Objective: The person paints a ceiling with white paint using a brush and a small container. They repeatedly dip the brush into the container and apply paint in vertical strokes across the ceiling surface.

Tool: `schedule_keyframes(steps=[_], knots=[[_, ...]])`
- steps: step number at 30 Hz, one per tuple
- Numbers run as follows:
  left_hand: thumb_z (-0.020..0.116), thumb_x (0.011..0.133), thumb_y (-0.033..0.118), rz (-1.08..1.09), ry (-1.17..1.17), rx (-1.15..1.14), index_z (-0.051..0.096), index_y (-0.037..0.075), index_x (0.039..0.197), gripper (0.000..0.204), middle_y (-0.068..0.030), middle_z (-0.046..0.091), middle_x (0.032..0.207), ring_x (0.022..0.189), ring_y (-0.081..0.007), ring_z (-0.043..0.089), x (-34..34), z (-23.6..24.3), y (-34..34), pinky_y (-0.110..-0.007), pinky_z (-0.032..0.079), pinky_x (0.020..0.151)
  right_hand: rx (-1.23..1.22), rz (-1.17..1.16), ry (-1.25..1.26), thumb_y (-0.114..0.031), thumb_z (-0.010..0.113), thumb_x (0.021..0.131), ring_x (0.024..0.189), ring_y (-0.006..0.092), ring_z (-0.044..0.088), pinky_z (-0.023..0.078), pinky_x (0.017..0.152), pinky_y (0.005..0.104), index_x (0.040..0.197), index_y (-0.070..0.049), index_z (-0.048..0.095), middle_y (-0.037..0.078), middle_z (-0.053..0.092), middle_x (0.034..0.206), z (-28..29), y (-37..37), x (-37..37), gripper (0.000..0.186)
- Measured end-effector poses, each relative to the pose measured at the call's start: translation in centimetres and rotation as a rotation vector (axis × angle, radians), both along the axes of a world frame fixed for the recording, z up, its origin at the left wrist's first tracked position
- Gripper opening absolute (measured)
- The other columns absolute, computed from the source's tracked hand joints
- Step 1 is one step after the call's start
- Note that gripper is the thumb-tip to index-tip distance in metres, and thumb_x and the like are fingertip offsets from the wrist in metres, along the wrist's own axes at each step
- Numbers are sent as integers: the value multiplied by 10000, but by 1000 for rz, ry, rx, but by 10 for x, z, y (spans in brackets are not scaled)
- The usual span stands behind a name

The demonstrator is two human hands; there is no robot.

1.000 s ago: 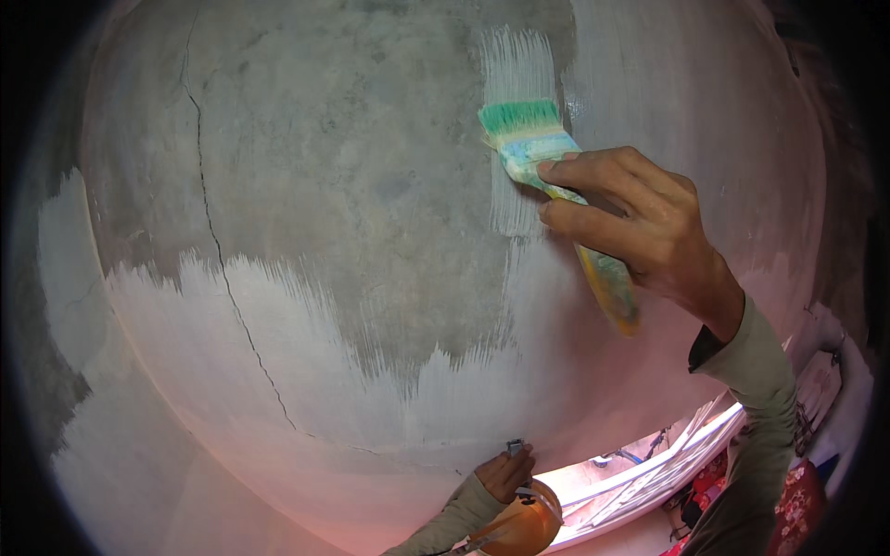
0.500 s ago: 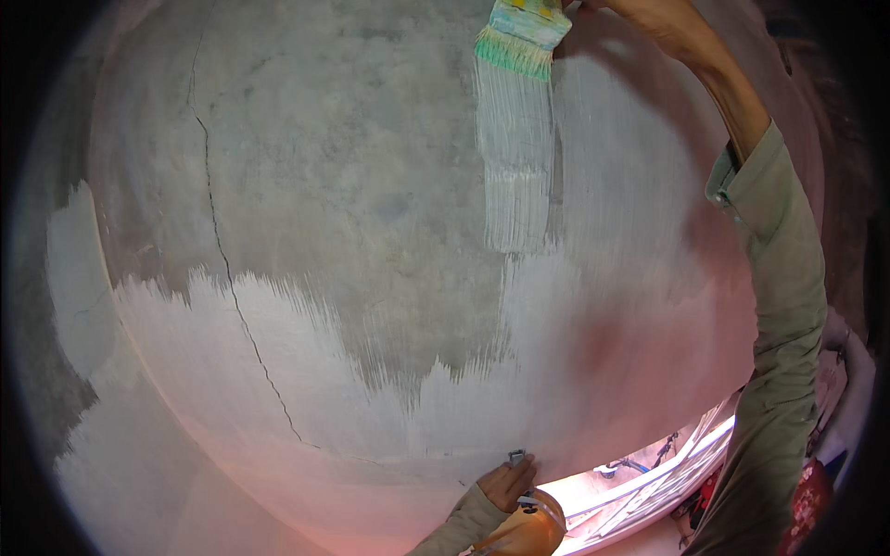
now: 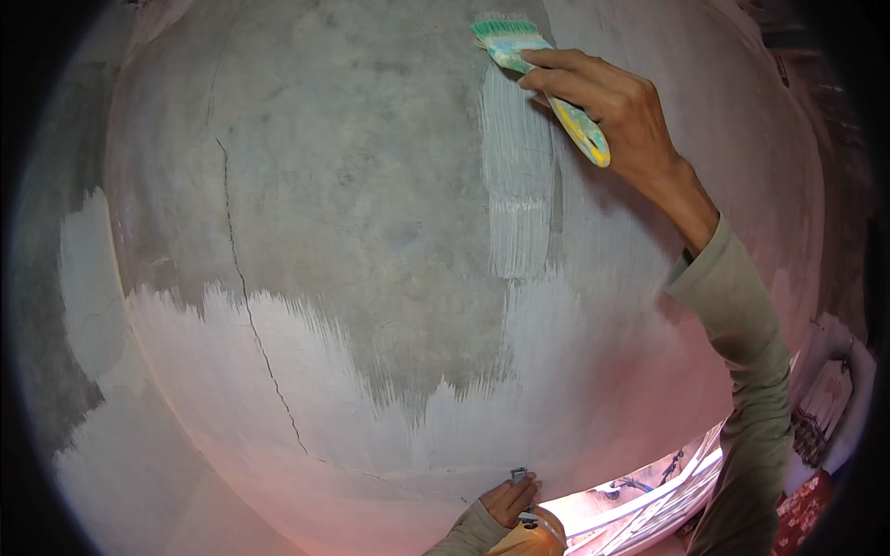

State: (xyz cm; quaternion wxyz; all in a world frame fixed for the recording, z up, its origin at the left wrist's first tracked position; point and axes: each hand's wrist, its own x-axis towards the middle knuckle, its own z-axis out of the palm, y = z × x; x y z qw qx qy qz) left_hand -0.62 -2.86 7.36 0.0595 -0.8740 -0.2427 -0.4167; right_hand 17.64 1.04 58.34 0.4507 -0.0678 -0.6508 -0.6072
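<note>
My right hand (image 3: 603, 107) is closed around the handle of a wide paintbrush (image 3: 586, 134) smeared with white, green and yellow. Its green bristles (image 3: 505, 33) point upward and meet the bare grey wall (image 3: 371, 157), at the top of a fresh pale, streaky stroke (image 3: 517, 176). My left hand (image 3: 508, 500) is low in the centre, fingers curled, beside the wall's painted lower part. A small grey metal piece (image 3: 518, 474) shows at its fingertips; whether it is held I cannot tell. Just below this hand is an orange, rounded container (image 3: 533, 539), partly cut off by the lower edge.
White paint (image 3: 241, 343) with a ragged upper edge covers the lower wall. A thin dark crack (image 3: 232, 232) runs down the left side. A bright opening (image 3: 640, 500) lies at lower right. Beyond my right sleeve are red patterned cloth (image 3: 805, 514) and other partly hidden items.
The brush has flipped from bristles down to bristles up, and my right hand has come lower into view. The whole wall sits slightly lower in the picture; my left hand stays near the container.
</note>
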Motion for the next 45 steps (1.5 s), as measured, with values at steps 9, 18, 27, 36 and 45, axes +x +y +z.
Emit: schedule_keyframes(steps=[9,18,27,36,45], knots=[[713,809,130,12,17,-43,524,96,1458,677,-127,532,1496,946,-303,641,-4,-6,-1,-381,566,826,-664,330,37,-158,751,889,858,187,694,556,748,337,969,-33,741,70,740,945,49,-55,-9,149],[733,769,84,-11,-5,-23,551,76,1439,694,-136,566,1465,895,-275,638,1,1,-3,-359,581,789,-597,276,210,-154,742,891,803,153,638,507,705,310,945,41,716,71,703,891,142,-55,-1,203],[748,770,95,-20,25,17,578,33,1384,640,-145,590,1425,956,-275,638,1,-7,4,-374,580,828,97,-60,-49,-77,763,887,899,226,717,563,784,354,1026,-46,741,68,759,1029,68,-3,11,145],[798,778,131,-108,-117,-354,569,55,1416,682,-182,536,1463,1228,-333,548,-10,-36,3,-439,528,985,-763,362,54,-108,732,909,883,189,680,554,770,351,1025,1,706,82,710,995,130,-40,-9,161],[816,789,105,-131,-53,-35,580,53,1412,668,-190,478,1499,1328,-325,546,10,-48,21,-431,584,955,-516,420,267,-161,744,906,806,144,649,533,682,343,960,35,681,77,696,911,182,-39,5,212]])
